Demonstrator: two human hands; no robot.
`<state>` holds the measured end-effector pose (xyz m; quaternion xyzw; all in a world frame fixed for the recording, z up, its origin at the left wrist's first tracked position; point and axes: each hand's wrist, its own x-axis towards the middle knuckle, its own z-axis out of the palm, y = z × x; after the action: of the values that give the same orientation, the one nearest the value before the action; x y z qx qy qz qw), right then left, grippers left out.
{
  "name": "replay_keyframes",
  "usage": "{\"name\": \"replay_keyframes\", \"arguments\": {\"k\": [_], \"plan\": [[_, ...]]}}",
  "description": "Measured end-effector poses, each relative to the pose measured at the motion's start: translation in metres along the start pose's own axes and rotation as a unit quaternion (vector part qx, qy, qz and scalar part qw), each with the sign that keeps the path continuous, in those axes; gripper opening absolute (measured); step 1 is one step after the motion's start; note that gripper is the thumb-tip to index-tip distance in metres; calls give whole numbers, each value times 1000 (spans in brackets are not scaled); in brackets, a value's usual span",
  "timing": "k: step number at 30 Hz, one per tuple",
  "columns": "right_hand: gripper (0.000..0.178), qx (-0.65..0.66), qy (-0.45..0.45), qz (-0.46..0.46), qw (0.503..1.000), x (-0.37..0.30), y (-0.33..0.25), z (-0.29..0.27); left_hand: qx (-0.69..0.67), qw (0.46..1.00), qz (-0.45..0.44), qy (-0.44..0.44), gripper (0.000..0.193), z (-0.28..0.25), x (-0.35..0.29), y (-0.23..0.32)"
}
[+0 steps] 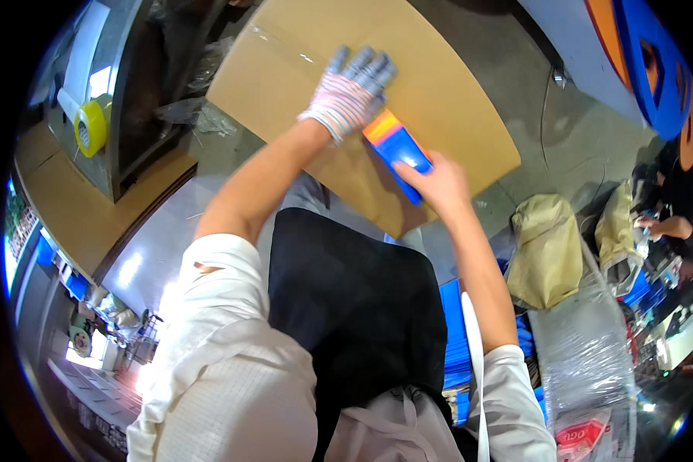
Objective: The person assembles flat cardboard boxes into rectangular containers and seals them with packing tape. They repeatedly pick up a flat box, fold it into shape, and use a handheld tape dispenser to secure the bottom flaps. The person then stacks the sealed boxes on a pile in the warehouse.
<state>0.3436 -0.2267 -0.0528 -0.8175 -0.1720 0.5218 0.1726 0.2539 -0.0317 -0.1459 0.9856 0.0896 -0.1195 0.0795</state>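
Person's left hand (354, 88), in grey-fingered glove with pale and reddish stripes, laid flat on large brown cardboard sheet (439, 85), fingers stretched out, grasping nothing. Bare right hand (443, 183) grips flat, oblong blue-and-orange item (397, 145), thumb across its blue face. Item slants over cardboard's near part, orange end just beside glove; whether they touch, cannot tell. Off left, yellow tape roll (91, 129). Off right, khaki cloth cover (547, 250) near clear-plastic-wrapped stack (581, 354).

cardboard sheet (443, 96): tan, broad, flat-faced | blue-and-orange block (399, 154): oblong, aslant, over cardboard's near part, contact unclear
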Motion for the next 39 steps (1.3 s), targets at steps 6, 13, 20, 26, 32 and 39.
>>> {"name": "replay_keyframes", "arguments": {"k": [6,13,20,26,32,39], "plan": [[64,-56,44,71,995,-126,236,-36,-103,985,140,-22,56,36,-6,186],[59,-105,66,97,987,-104,315,2,-72,920,383,-33,54,43,-1,211],[48,-74,-24,179,981,-14,245,30,114,820,498,-260,32,37,18,273],[65,-30,87,243,966,-93,334,70,276,753,366,-472,43,74,3,338],[55,202,197,309,908,-194,411,95,8,833,480,-275,42,33,3,257],[35,198,276,42,940,-132,188,12,-33,994,87,-51,54,0,-8,-13]]}}
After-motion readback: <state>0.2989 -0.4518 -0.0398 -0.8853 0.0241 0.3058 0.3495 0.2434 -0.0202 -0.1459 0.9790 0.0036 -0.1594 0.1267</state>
